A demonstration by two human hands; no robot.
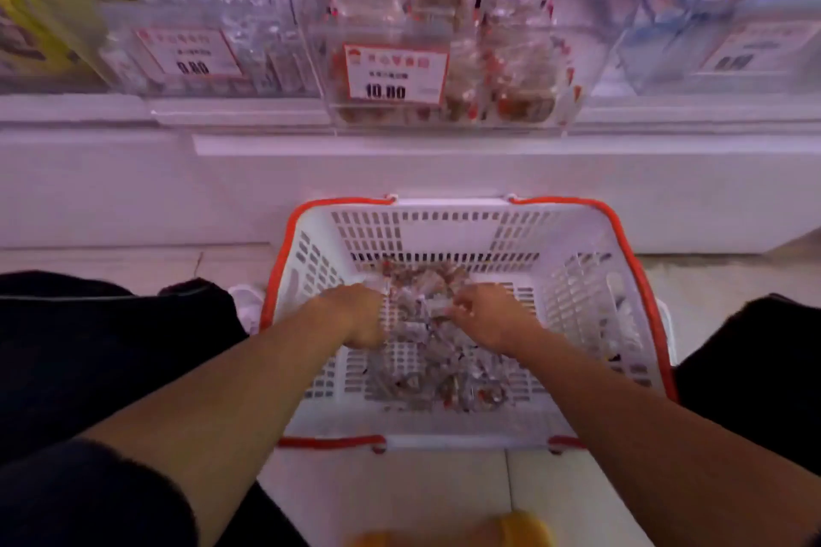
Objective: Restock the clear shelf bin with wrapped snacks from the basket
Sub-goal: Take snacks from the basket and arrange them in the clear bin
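Both hands down inside the white basket (591, 280) with red rim. Left hand (355, 315) fingers curled into the wrapped snacks (426, 351), gripping some. Right hand (484, 315) pinching a clear wrapper at its fingertips, pile just below and between both hands. More snacks spread toward the near basket wall, under the wrists. Clear shelf bin (444, 58) well above and beyond both hands, partly filled, price tag (395, 73) on front reading 10.80. Neighbouring bin (200, 44) up-left of left hand; contents blurred.

basket (577, 280) on floor before shelf | snacks (426, 360) in basket | bin (444, 58) on shelf above
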